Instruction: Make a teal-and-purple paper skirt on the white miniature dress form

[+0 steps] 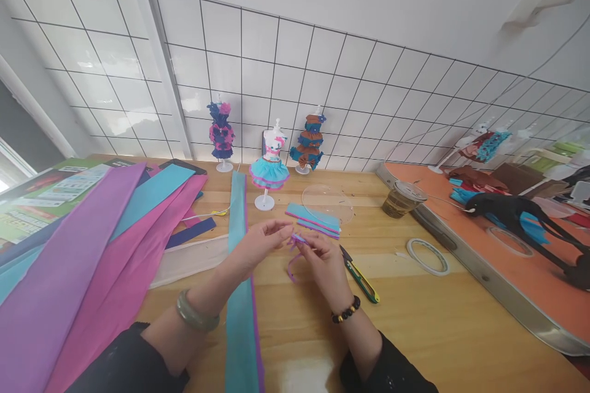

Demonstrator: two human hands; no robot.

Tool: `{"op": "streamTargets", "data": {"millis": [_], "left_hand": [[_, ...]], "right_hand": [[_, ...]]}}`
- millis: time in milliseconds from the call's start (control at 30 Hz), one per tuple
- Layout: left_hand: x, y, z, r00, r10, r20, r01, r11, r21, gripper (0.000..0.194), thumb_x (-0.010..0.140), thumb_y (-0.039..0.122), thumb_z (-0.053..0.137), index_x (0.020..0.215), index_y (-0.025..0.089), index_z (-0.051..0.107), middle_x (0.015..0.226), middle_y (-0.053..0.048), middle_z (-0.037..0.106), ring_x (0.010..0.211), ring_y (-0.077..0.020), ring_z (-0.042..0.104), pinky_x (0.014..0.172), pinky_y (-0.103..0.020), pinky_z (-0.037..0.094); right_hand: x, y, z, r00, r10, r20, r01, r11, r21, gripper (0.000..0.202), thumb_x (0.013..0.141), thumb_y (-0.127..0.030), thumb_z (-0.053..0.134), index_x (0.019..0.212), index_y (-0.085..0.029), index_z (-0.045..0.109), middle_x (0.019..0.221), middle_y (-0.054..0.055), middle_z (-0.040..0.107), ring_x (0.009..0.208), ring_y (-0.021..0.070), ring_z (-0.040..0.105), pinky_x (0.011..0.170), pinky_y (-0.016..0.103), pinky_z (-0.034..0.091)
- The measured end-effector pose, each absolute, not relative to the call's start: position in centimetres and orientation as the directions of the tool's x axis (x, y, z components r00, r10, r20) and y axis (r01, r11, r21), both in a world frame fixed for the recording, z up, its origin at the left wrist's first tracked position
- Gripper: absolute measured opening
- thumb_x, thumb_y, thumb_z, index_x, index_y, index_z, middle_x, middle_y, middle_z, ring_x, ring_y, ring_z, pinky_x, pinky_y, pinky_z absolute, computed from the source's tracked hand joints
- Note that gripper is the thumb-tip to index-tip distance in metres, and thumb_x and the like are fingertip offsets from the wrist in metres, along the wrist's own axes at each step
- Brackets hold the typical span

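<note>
My left hand [271,236] and my right hand [325,258] meet above the wooden table, fingertips pinched together. Between them is a small purple strip [298,238], partly hidden by the fingers, with a thin curled end [291,270] hanging below. Under my left forearm runs a long light-blue strip with a purple edge [239,325]. Just beyond the hands lie short folded blue strips with purple-pink edges [318,216]. To the right of my right hand are yellow-green thread snips [362,279].
Small dress forms [268,166] in ruffled outfits stand along the tiled wall. Purple, pink and blue sheets [92,258] pile up at left. A lidded cup [404,199], a tape roll [428,256] and a clear round disc [328,202] lie right. An orange-topped surface [507,264] borders the table.
</note>
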State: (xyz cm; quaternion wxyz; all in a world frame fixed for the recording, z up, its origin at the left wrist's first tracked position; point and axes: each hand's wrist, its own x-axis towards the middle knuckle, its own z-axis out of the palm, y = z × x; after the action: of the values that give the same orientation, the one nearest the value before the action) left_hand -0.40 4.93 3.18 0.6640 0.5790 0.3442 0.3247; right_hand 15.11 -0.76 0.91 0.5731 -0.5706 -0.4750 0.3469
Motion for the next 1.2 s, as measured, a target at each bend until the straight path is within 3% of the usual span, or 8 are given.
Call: {"op": "streamTargets", "data": {"millis": [133,267,467,600,800,967,1067,1200], "left_hand": [[-0.1,4.8,2.9,0.591,0.8,-0.106,0.009,0.125,0.992,0.033,0.076,0.039,0.062,0.096,0.014,0.069,0.092,-0.009,0.069,0.081,-0.0171,0.06,0.072,-0.029,0.047],[0.2,4.7,2.1,0.549,0.833,-0.066,-0.006,0.083,0.997,0.024,0.071,0.031,0.066,0.086,0.013,0.071,0.078,-0.007,0.07,0.068,-0.014,0.059,0.069,-0.028,0.047],[0.3,5.0,1.7,0.505,0.861,-0.058,0.001,0.066,0.998,0.017,0.07,0.027,0.066,0.079,0.013,0.069,0.075,-0.005,0.068,0.066,-0.0137,0.059,0.067,-0.027,0.047],[0.2,4.8,2.2,0.537,0.841,-0.069,0.0,0.083,0.997,0.017,0.074,0.029,0.062,0.079,0.015,0.069,0.071,-0.003,0.066,0.062,-0.0125,0.057,0.062,-0.026,0.048],[0.5,4.2,3.0,0.632,0.767,-0.109,-0.036,0.17,0.985,0.031,0.077,0.042,0.058,0.079,0.014,0.07,0.078,-0.006,0.068,0.072,-0.0157,0.062,0.074,-0.032,0.051],[0.3,4.3,2.8,0.58,0.796,-0.174,-0.074,0.264,0.962,0.027,0.067,0.033,0.071,0.084,0.012,0.068,0.081,-0.008,0.07,0.075,-0.0169,0.064,0.079,-0.034,0.051],[0.1,4.6,2.8,0.53,0.832,-0.164,-0.117,0.264,0.957,0.023,0.066,0.027,0.072,0.081,0.013,0.063,0.085,-0.008,0.071,0.077,-0.0171,0.065,0.08,-0.034,0.05],[0.0,4.8,2.9,0.487,0.869,-0.084,-0.102,0.152,0.983,0.027,0.068,0.021,0.068,0.092,0.016,0.055,0.082,-0.007,0.072,0.079,-0.0195,0.067,0.079,-0.036,0.05]], "right_hand": [[14.6,-0.9,0.9,0.31,0.941,0.132,0.123,0.098,-0.988,0.014,0.064,-0.029,0.071,0.074,-0.02,0.076,0.07,0.003,0.061,0.069,0.0174,0.053,0.064,0.031,0.046],[14.2,-1.0,1.2,0.26,0.965,0.034,-0.019,0.04,-0.999,0.022,0.064,-0.031,0.073,0.08,-0.017,0.072,0.068,0.003,0.067,0.059,0.0159,0.059,0.06,0.033,0.05],[14.4,-1.2,1.6,0.139,0.989,-0.058,-0.202,-0.029,-0.979,0.038,0.055,-0.028,0.081,0.09,-0.017,0.07,0.088,0.008,0.074,0.084,0.0228,0.068,0.084,0.04,0.051],[14.5,-1.2,1.5,0.093,0.992,-0.088,-0.318,-0.054,-0.947,0.038,0.06,-0.028,0.078,0.095,-0.018,0.07,0.095,0.007,0.073,0.091,0.0228,0.067,0.091,0.04,0.048],[14.6,-0.9,1.4,0.309,0.95,0.042,-0.062,0.064,-0.996,0.023,0.063,-0.034,0.074,0.078,-0.017,0.072,0.075,0.005,0.071,0.064,0.0169,0.063,0.068,0.035,0.052],[14.3,-1.0,1.2,0.351,0.929,0.12,0.047,0.11,-0.993,0.017,0.058,-0.027,0.078,0.06,-0.016,0.065,0.06,0.0,0.06,0.055,0.0118,0.049,0.056,0.027,0.044],[14.3,-0.9,1.0,0.325,0.938,0.121,0.016,0.122,-0.992,0.023,0.057,-0.03,0.078,0.068,-0.017,0.063,0.065,0.0,0.06,0.062,0.0136,0.053,0.06,0.027,0.046],[14.5,-0.8,1.1,0.275,0.959,0.076,-0.099,0.107,-0.989,0.033,0.067,-0.038,0.072,0.092,-0.019,0.061,0.094,0.006,0.066,0.087,0.0188,0.062,0.076,0.032,0.05]]}}
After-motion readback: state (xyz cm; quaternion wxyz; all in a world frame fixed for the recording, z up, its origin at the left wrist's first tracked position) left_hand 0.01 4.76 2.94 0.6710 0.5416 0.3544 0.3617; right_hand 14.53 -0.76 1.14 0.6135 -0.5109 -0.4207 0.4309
